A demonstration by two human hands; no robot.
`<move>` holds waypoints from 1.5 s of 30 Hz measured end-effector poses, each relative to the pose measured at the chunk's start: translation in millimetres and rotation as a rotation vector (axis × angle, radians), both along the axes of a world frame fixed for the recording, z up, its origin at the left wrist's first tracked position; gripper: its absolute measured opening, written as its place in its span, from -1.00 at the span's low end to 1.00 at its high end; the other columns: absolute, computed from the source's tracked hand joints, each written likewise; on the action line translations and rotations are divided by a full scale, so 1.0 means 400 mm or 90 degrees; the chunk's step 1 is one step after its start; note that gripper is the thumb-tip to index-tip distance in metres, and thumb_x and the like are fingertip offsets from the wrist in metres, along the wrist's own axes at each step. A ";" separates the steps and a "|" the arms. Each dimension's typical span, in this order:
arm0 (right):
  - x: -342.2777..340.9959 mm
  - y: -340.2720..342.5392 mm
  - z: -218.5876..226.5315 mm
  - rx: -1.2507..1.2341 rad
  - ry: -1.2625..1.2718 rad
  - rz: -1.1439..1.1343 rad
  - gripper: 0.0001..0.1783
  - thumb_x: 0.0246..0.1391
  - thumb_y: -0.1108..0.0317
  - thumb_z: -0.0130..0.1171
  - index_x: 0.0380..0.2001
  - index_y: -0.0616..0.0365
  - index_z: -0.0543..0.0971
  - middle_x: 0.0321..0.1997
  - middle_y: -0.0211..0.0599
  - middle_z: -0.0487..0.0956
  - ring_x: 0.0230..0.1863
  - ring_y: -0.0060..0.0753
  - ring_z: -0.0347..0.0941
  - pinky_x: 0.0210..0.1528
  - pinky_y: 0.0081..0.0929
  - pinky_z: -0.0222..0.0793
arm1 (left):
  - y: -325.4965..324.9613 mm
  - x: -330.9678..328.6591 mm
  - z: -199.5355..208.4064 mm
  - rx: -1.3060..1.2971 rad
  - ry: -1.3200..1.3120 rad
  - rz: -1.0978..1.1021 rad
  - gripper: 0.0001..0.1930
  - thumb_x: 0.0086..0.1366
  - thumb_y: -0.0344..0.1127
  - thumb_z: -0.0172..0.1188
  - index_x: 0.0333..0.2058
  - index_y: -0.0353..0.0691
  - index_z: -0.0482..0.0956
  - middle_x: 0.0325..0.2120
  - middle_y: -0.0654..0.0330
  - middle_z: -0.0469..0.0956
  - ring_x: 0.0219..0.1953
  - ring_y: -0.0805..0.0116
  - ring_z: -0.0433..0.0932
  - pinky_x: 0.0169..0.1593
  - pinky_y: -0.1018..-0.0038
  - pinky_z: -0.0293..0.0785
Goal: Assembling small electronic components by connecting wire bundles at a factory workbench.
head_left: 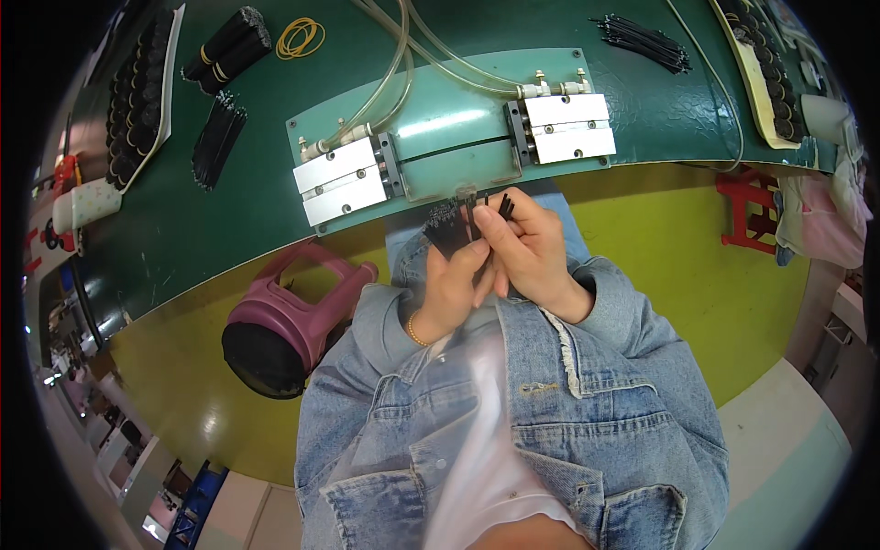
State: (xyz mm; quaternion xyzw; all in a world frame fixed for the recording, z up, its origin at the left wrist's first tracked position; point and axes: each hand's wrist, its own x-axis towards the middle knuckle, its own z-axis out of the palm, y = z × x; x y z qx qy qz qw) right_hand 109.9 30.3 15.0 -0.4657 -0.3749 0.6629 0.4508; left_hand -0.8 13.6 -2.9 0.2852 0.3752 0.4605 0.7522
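My left hand [449, 291] is closed round a bundle of short black wires [445, 229], whose pale tips fan out upward. Beside it, my right hand [530, 246] pinches a few black wires [506, 205] between thumb and fingers, and its lower fingers meet the left hand. Both hands are just in front of the near edge of a green fixture plate [458, 82]. On that plate sit a left silver pneumatic block [341, 188] and a right silver pneumatic block [568, 128], with a dark slot between them.
Clear air hoses [403, 55] run from the blocks. On the green table [247, 229] lie loose black wires [218, 142], banded bundles [229, 50], yellow rubber bands [301, 38] and more wires [644, 43] at right. Packed trays flank both sides. A purple stool [293, 316] stands at left.
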 end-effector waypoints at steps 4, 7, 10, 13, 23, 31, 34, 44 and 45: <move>0.000 0.006 0.003 0.002 -0.012 0.005 -0.82 0.10 0.41 -0.07 -0.49 0.32 0.37 -0.76 -0.33 0.42 -0.87 -0.61 0.32 -0.91 -0.68 0.17 | -0.003 0.006 0.004 0.024 0.008 0.039 -0.80 0.23 -0.34 -0.17 -0.33 -0.38 0.35 -0.75 0.23 0.35 -0.84 0.63 0.20 -0.77 0.70 0.01; 0.000 0.009 0.007 -0.008 -0.021 0.026 -0.80 0.11 0.39 -0.07 -0.50 0.32 0.37 -0.77 -0.34 0.41 -0.87 -0.62 0.31 -0.91 -0.68 0.15 | -0.008 0.004 0.000 0.044 0.044 0.046 -0.81 0.24 -0.36 -0.18 -0.32 -0.38 0.34 -0.75 0.24 0.35 -0.84 0.63 0.19 -0.78 0.70 0.00; 0.001 0.007 0.007 0.016 -0.027 0.020 -0.77 0.11 0.36 -0.07 -0.53 0.30 0.39 -0.78 -0.37 0.40 -0.88 -0.65 0.29 -0.90 -0.70 0.12 | -0.015 0.000 -0.004 0.018 0.072 0.039 -0.83 0.25 -0.38 -0.15 -0.29 -0.37 0.33 -0.68 0.24 0.37 -0.78 0.61 0.25 -0.73 0.69 0.07; -0.005 0.010 0.002 0.027 -0.042 0.003 -0.75 0.11 0.35 -0.06 -0.55 0.29 0.41 -0.79 -0.39 0.40 -0.87 -0.67 0.28 -0.89 -0.71 0.10 | -0.016 0.019 -0.006 0.048 -0.005 0.083 -0.84 0.25 -0.38 -0.12 -0.29 -0.36 0.33 -0.64 0.24 0.37 -0.73 0.59 0.29 -0.69 0.68 0.12; -0.013 0.014 -0.009 0.027 -0.064 -0.018 -0.75 0.11 0.34 -0.05 -0.57 0.27 0.43 -0.79 -0.42 0.40 -0.86 -0.72 0.26 -0.86 -0.71 0.08 | -0.014 0.016 -0.023 0.073 -0.051 0.102 -0.85 0.25 -0.39 -0.10 -0.28 -0.35 0.33 -0.58 0.24 0.38 -0.66 0.57 0.31 -0.61 0.68 0.19; -0.011 0.013 -0.002 0.033 -0.043 -0.010 -0.75 0.11 0.35 -0.07 -0.56 0.29 0.41 -0.78 -0.38 0.41 -0.86 -0.68 0.28 -0.88 -0.72 0.11 | -0.012 0.015 -0.017 0.058 -0.034 0.113 -0.86 0.24 -0.37 -0.09 -0.31 -0.33 0.35 -0.63 0.27 0.37 -0.70 0.59 0.29 -0.66 0.69 0.14; -0.004 0.009 -0.004 0.032 0.024 0.007 -0.75 0.12 0.35 -0.07 -0.55 0.30 0.40 -0.77 -0.36 0.41 -0.87 -0.66 0.30 -0.89 -0.71 0.13 | -0.013 0.005 -0.012 0.032 -0.004 0.081 -0.84 0.24 -0.34 -0.10 -0.32 -0.32 0.35 -0.69 0.28 0.36 -0.76 0.61 0.26 -0.72 0.70 0.08; -0.011 0.007 -0.008 0.003 0.028 -0.014 -0.75 0.11 0.37 -0.06 -0.59 0.29 0.37 -0.78 -0.35 0.41 -0.88 -0.64 0.29 -0.91 -0.70 0.10 | -0.010 0.009 -0.012 0.040 0.020 0.069 -0.84 0.24 -0.33 -0.11 -0.35 -0.32 0.35 -0.71 0.28 0.34 -0.79 0.61 0.25 -0.75 0.71 0.05; -0.013 0.007 -0.008 0.003 0.019 -0.016 -0.75 0.10 0.37 -0.06 -0.60 0.29 0.37 -0.78 -0.36 0.41 -0.88 -0.64 0.28 -0.92 -0.70 0.10 | -0.009 0.011 -0.007 0.034 0.011 0.079 -0.84 0.24 -0.33 -0.11 -0.35 -0.32 0.35 -0.71 0.28 0.34 -0.79 0.61 0.25 -0.74 0.71 0.06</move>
